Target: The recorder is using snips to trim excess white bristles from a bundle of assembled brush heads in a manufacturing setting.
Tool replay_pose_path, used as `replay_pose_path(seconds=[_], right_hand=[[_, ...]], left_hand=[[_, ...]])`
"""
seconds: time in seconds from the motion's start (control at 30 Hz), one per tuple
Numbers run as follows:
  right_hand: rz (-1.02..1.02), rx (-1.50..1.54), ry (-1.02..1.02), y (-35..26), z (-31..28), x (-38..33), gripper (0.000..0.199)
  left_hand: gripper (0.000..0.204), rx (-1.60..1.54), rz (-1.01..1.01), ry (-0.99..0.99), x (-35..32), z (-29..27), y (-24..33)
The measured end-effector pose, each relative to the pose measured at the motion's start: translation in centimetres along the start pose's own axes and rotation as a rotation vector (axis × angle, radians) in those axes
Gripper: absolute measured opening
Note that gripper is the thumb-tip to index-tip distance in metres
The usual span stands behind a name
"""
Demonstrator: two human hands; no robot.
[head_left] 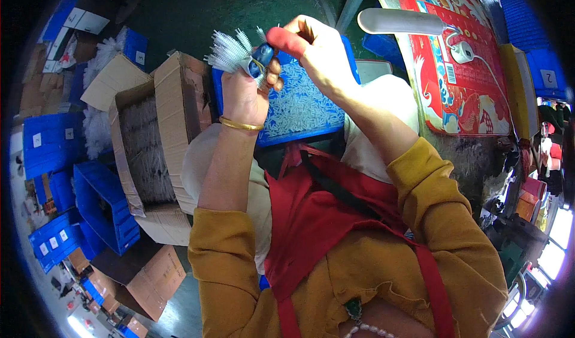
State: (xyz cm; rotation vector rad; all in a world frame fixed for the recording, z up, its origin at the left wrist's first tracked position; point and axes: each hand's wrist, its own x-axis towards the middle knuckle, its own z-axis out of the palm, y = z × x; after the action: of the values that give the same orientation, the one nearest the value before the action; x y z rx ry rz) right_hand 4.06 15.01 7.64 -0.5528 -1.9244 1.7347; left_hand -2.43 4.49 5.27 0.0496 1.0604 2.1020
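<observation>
My left hand (244,92) is raised and grips a small blue holder (260,61) that carries a fan of white bristly brush pieces (229,51). My right hand (314,47) meets it from the right, fingers pinched at the top of the blue holder; a red cover sits on one fingertip. A gold bangle circles my left wrist. Below both hands a blue tray (302,107) filled with small white pieces rests across my lap.
An open cardboard box (153,140) of white brush pieces stands at my left, with blue crates (102,203) and more cartons around it. At right lies a red patterned sheet (464,68) with a white lamp (401,21) and its cable.
</observation>
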Motion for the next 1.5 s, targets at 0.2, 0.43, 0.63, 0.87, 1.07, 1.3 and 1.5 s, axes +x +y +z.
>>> replay_pose_path(seconds=[0.2, 0.43, 0.63, 0.87, 1.07, 1.3, 1.5], right_hand=[[-0.167, 0.004, 0.011, 2.1, 0.9, 0.6, 0.016], [-0.959, -0.670, -0.252, 0.4, 0.6, -0.9, 0.017], [-0.435, -0.254, -0.028, -0.3, 0.0, -1.0, 0.022], [0.229, 0.266, -0.575, 1.1, -2.3, -0.4, 0.016], [0.326, 0.443, -0.291, 1.2, -1.6, -1.4, 0.018], [0.206, 0.537, -0.161, 0.6, 0.3, -1.4, 0.002], [0.113, 0.373, 0.039, 0.5, 1.4, -1.0, 0.017]], left_hand=[[0.015, -0.043, -0.091, 0.057, 1.6, 0.1, -0.3], [0.018, -0.200, -0.261, 0.167, -0.3, 1.3, -0.3], [0.016, -0.330, -0.251, -0.195, 0.3, -1.9, 0.7], [0.021, -0.163, -0.249, -0.262, -1.2, -1.0, 0.0], [0.023, -0.268, -0.331, -0.210, -1.4, -0.8, -0.7], [0.017, -0.250, -0.179, -0.343, -1.4, -1.0, -0.9], [0.015, -0.207, -0.140, -0.221, -1.6, 0.2, -0.7]])
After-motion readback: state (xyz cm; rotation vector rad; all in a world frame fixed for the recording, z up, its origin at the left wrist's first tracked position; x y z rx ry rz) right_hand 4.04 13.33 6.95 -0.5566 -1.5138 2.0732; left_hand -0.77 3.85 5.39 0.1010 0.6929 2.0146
